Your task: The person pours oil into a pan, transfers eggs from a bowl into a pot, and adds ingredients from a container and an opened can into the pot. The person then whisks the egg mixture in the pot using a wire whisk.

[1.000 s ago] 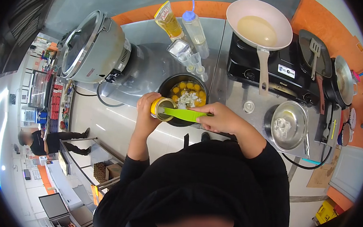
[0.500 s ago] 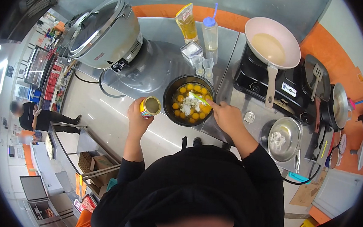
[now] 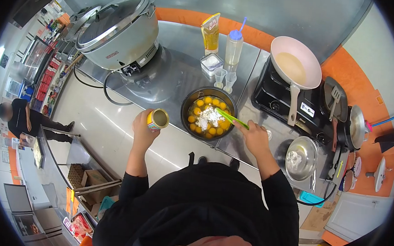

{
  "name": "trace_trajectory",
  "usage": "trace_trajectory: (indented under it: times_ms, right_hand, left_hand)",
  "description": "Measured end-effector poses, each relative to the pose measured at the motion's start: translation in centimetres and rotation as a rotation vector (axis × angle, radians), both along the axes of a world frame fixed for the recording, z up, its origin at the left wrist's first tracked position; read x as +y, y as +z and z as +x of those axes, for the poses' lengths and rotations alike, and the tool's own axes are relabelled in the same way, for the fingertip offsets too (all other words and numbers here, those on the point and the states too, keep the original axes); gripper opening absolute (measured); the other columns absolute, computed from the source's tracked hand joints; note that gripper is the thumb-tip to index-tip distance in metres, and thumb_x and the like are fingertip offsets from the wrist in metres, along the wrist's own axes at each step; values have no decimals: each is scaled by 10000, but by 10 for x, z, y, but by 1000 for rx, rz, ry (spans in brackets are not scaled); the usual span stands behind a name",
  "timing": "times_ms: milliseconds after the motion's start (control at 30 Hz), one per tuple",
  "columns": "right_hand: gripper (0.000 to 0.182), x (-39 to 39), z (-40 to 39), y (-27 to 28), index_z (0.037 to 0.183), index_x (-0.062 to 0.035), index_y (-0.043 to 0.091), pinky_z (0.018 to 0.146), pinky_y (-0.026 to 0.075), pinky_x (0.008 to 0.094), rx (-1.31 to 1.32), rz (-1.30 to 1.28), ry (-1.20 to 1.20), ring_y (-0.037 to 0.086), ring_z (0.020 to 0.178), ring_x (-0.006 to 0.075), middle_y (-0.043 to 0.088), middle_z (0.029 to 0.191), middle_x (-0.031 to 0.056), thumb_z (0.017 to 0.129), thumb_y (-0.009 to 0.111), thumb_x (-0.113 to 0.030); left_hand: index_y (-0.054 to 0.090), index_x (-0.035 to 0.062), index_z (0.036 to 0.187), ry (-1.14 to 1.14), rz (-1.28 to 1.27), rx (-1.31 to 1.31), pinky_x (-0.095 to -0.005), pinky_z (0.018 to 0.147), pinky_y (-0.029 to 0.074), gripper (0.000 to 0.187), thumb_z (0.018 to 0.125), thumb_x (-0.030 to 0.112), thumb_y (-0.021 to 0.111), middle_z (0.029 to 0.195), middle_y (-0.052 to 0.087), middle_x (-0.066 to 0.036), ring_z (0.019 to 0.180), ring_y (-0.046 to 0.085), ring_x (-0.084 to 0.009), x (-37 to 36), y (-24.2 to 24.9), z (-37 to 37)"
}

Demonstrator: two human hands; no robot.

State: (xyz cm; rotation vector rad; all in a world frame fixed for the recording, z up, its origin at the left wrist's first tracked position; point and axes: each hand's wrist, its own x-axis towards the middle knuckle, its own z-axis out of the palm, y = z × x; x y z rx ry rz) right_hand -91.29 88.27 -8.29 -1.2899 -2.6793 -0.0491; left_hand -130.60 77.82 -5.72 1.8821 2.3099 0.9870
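My left hand (image 3: pixel 141 129) is wrapped around an opened tin can (image 3: pixel 160 118) with a yellow label, its mouth facing up, just left of the black pot (image 3: pixel 185 105). In my right hand (image 3: pixel 253 136) is the handle of a bright green utensil (image 3: pixel 237 120), which reaches over the pot's right rim. Its tip lies among the contents, by a heap of white powder (image 3: pixel 210 118). Many whole egg yolks (image 3: pixel 212 131) in clear egg white surround the powder. The pot stands at the counter's front edge.
Behind the pot are two small clear cups (image 3: pixel 229 81), a container of white powder (image 3: pixel 211 63), a yellow pouch (image 3: pixel 210 36) and a squeeze bottle (image 3: pixel 233 49). A large cooker (image 3: pixel 121 39) stands left. Right are a pink pan (image 3: pixel 295 61) on a stove and a steel bowl (image 3: pixel 301 158). A person (image 3: pixel 21 117) is far left.
The view has shifted slightly. My right hand has drawn a little away from the pot, and more of the green utensil shows. My left hand still holds the can beside the pot.
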Motion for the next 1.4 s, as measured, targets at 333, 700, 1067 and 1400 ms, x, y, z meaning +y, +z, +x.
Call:
trace_trajectory:
  times_ms: [333,700,1067,1400]
  right_hand:
    - [574,3,1,-1,1342,-390,575,718,455,395,-13,-15,-25,614,738,233,543,862,67,836,607,-121]
    - [344,94,-11,-67,1317,-32,548,677,483,271,1108,-508,-510,592,710,109,619,851,55,978,524,-86]
    - [405,36,-84,177,1145,-93,694,567,508,285,537,-149,594,628,674,187,631,896,55,742,676,-53]
    - [185,17,-134,138,935,-28,666,632,536,361,141,-203,389,667,775,241,603,864,81,771,633,-106]
  left_hand:
    - [554,143,1187,-16,5,-55,-470,928,410,675,569,28,799,1099,626,-95,1060,580,-348,16,-1,-15]
    - [561,122,1185,101,-38,-39,-461,918,440,634,592,32,766,1136,625,-118,1098,566,-373,14,-15,-24]
    - [525,112,1237,-371,155,-489,-409,1025,421,748,588,62,895,1253,569,-116,1191,548,-312,46,32,10]
    - [536,112,1232,-429,90,-321,-423,1012,408,748,577,93,897,1231,586,-107,1184,533,-331,81,34,64]
